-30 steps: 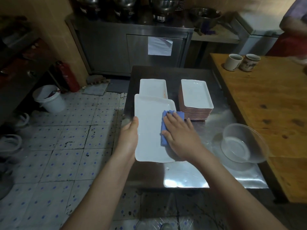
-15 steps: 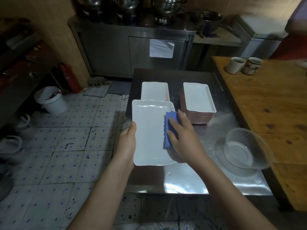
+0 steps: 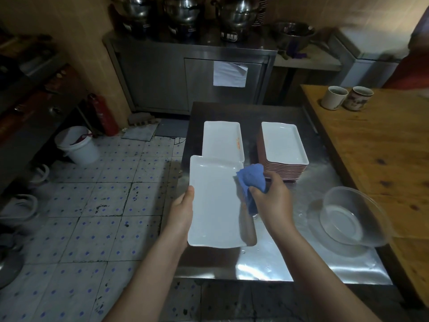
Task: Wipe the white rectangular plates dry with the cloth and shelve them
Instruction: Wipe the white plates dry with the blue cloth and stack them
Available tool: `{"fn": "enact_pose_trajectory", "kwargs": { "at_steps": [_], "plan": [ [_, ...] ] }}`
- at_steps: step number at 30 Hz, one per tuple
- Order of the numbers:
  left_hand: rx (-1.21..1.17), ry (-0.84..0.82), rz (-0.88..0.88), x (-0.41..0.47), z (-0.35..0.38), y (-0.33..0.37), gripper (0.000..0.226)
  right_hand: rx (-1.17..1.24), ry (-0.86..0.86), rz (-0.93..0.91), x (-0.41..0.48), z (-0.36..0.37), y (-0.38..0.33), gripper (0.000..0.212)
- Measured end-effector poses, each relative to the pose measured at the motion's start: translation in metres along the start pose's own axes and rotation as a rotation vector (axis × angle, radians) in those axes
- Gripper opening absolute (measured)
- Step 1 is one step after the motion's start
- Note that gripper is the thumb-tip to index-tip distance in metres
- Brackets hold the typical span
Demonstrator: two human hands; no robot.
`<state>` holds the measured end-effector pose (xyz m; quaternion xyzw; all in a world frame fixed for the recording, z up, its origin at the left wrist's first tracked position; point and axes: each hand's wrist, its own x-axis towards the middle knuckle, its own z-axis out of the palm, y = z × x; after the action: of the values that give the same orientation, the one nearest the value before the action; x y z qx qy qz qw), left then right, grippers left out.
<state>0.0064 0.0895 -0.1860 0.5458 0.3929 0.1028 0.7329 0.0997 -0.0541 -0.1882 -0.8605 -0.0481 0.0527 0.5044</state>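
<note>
left hand (image 3: 180, 211) grips white plate (image 3: 213, 201) by its left edge, frame centre over the bench (image 3: 267, 268); right hand (image 3: 271, 201) fingers clenched around blue cloth (image 3: 251, 180) at plate's right rim.

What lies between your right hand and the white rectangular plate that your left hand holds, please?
In the head view, only the blue cloth lies there, bunched in the grip of the right hand at the right rim of the white rectangular plate.

White plate (image 3: 213, 205), blue cloth (image 3: 251, 177); stack (image 3: 284, 145) edges look reddish; floor tiles (image 3: 104, 205) pale, blue-dotted.
</note>
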Motion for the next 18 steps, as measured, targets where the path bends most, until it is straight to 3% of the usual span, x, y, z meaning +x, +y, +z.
{"fn": "enact_pose_trajectory", "kwargs": {
  "at_steps": [3, 11, 18],
  "plan": [
    [0.022, -0.025, -0.025, 0.008, -0.005, -0.014, 0.026, 0.054, 0.013, 0.014, 0.008, -0.005, 0.004, 0.039],
    [0.161, -0.016, -0.161, 0.038, -0.009, -0.070, 0.019, 0.400, -0.008, 0.288, 0.016, -0.002, 0.030, 0.030],
    [0.243, -0.028, -0.165, 0.059, -0.007, -0.092, 0.035, 0.504, -0.020, 0.360, 0.013, 0.005, 0.041, 0.026]
  ]
}}
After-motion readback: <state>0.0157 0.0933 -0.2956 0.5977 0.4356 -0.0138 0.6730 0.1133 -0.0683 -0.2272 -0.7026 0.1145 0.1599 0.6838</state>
